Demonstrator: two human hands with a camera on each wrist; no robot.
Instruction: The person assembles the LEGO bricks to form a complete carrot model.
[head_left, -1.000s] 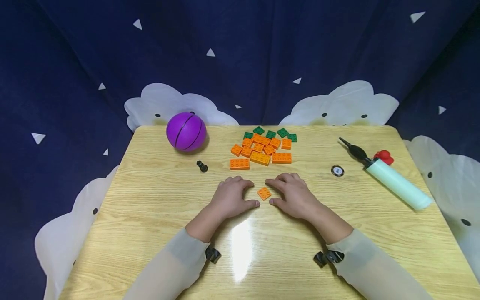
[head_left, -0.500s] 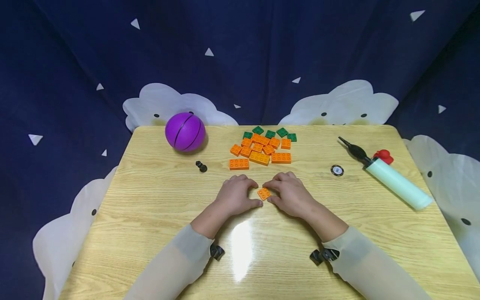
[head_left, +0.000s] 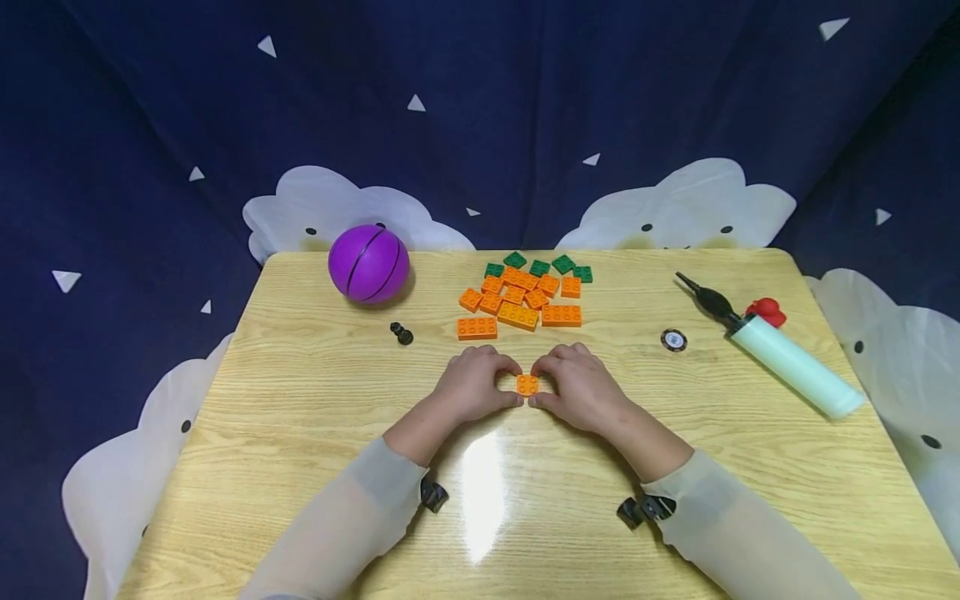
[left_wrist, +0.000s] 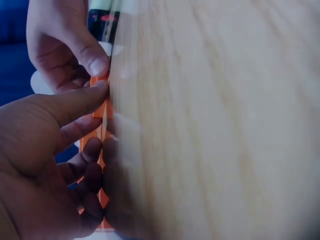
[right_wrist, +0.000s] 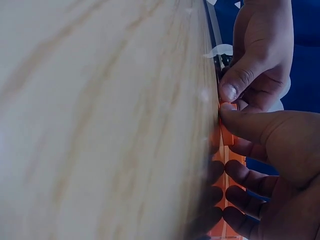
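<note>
A small square orange toy building brick [head_left: 527,385] lies flat on the wooden table in the head view, its studs facing up. On its left side, my left hand [head_left: 474,383] pinches it, thumb at the near edge and index finger at the far edge. My right hand [head_left: 579,388] grips it the same way from the right. Thumbs of both hands nearly meet in front of the brick. In the left wrist view the brick [left_wrist: 98,109] shows between thumb and index finger; fingers partly cover it. The right wrist view shows the brick [right_wrist: 227,135] edge-on behind the thumb.
Beyond the hands lie several orange bricks [head_left: 517,314] and several green bricks [head_left: 563,263]. A purple ball [head_left: 369,264] and a black chess pawn [head_left: 402,333] are at left. On the right are a poker chip [head_left: 673,340], a balloon pump [head_left: 797,367] and a red object [head_left: 767,312].
Both hands have closed in on the small orange brick, and their fingertips now hold it. The brick has turned from a diamond angle to square with the table.
</note>
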